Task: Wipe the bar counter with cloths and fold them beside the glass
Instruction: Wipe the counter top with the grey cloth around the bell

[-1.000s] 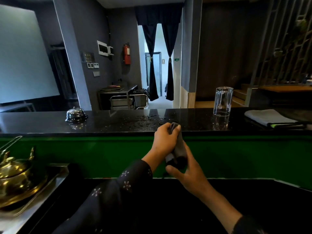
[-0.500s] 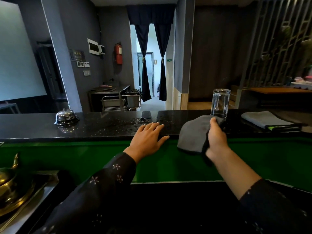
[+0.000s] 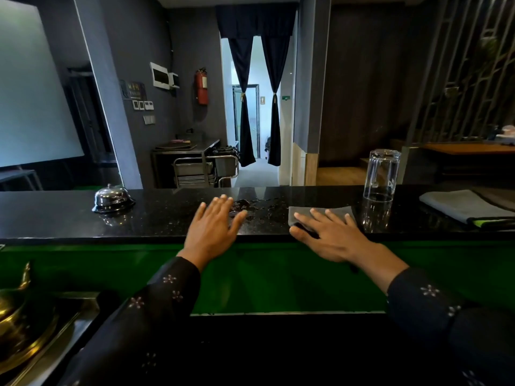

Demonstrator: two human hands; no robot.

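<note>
Right hand (image 3: 331, 235) lies flat, fingers straight, pressing the grey cloth (image 3: 301, 213) on the black desk (image 3: 55, 221), just at 9 o'clock of the upturned glass (image 3: 381, 174). Left hand (image 3: 213, 228) is flat too, grip apart, holding nothing, bracing at the desk edge. Water drops (image 3: 250, 206) sit between the hands. To wipe well: keep the palm flat, sweep toward 9 o'clock through the wet patch, stay off the glass. Second folded cloth (image 3: 462, 206) lies at 3 o'clock of the glass.

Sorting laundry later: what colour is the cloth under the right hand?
Grey cloth, flat under the right hand; head view.
</note>
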